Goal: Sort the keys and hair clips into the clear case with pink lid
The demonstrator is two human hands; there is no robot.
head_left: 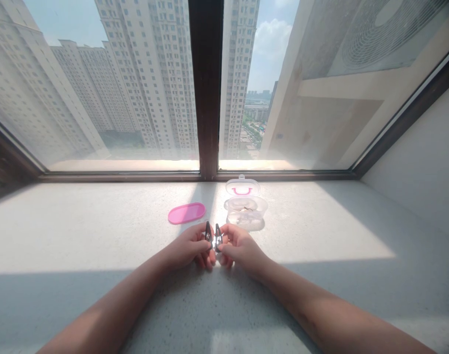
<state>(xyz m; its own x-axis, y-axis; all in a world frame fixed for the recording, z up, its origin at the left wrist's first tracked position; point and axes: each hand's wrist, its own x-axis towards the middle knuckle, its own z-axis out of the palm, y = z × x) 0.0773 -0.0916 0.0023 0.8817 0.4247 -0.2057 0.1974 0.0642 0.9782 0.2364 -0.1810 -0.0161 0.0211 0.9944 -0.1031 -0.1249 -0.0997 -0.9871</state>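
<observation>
One dark hair clip [208, 235] is pinched in the left hand [194, 247], a second clip [218, 238] in the right hand [242, 247], just apart over the sunlit sill [109, 226]; a slackened pinch could drop either.

left hand [194, 246]: bare, softly rounded, slim fingers [208, 260] | right hand [242, 247]: bare, same slim build | left forearm [124, 295]: bare, smooth, widening from a narrow wrist [168, 259] | right forearm [313, 302]: bare, smooth, likewise tapered, uncovered to the edge of view
</observation>
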